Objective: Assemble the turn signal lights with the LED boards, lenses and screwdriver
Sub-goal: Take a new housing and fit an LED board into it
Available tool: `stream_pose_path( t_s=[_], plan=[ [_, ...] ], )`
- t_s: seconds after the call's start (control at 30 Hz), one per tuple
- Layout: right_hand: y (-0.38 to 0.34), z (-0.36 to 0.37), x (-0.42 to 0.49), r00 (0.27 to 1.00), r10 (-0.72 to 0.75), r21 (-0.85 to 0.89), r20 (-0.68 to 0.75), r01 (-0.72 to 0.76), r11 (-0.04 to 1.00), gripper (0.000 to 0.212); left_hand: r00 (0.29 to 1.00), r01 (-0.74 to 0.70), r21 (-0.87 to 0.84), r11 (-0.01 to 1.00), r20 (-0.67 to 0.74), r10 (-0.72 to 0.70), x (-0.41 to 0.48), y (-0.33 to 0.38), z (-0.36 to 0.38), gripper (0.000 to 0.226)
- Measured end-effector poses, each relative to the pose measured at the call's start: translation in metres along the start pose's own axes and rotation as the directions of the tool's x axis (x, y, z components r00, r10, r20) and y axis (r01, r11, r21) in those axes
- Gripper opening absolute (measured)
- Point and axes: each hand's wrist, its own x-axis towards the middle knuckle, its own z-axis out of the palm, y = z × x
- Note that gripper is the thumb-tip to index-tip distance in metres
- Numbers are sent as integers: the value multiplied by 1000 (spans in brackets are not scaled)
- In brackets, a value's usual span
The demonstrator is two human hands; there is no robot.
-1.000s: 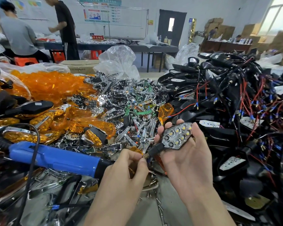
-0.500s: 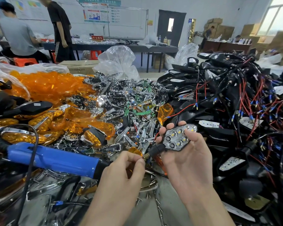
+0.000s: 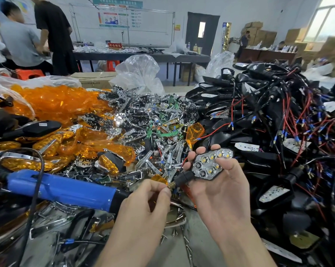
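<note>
Clear plastic bag mid-frame, cardboard box just left; long table behind; dark door beyond.

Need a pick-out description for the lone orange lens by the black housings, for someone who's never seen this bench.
Start at the big pile of black wired housings on the right. At its left edge, where it meets the chrome reflector heap, just above the right hand, one orange lens sits propped up. Unlike the orange lenses massed far left, it sits alone.

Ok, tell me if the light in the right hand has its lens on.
Off: the turn signal light in the right hand shows its LEDs bare, with no amber cover.
</note>
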Motion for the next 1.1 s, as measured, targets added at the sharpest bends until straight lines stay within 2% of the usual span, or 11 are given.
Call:
stream_pose_path(
  t_s=[0.2, 0.3, 0.4, 0.47, 0.53, 0.63, 0.73, 0.9, 1.0, 1.1],
  plan=[
    [2, -3, 2, 1000, 2, 17, 8, -2, 1000, 21, 1000, -7, -58, 998, -7, 7, -1, 2, -1, 7],
    [7, -1, 3, 1000, -11, -46, -6, 10, 999, 21, 999, -40, -106, 994, -18, 39, -2, 5, -3, 8],
    [16, 2, 2, 999, 23, -154, 22, -20, 988, 27, 994, -107, -81, 991, 5, 107, -3, 7, -5, 29],
    [24, 1, -2, 996, 75, -254, 55, -59, 965, 28, 992, -124, -44, 991, 24, 125, -2, 7, -5, 35],
    [30, 1, -5, 989, 125, -316, 85, -92, 944, 27, 991, -132, -21, 991, 32, 133, -2, 5, -4, 30],
    [32, 0, -6, 989, 121, -347, 83, -85, 934, 27, 990, -136, 5, 991, 29, 135, 0, 0, -3, 20],
    [31, -2, -5, 989, 120, -388, 85, -78, 918, 22, 989, -138, -28, 990, 42, 140, 0, -6, 0, 24],
    [31, -4, -5, 987, 147, -400, 72, -107, 910, 22, 989, -127, -89, 988, 70, 134, 0, -8, 2, 44],
    [31, -3, -6, 972, 230, -500, 47, -176, 848, 32, 986, -129, -122, 984, 92, 141, 2, -8, 3, 37],
    [35, -1, -7, 982, 175, -545, 66, -111, 831, 29, 989, -119, -144, 982, 74, 131, 2, -4, 2, 31]
  ],
)
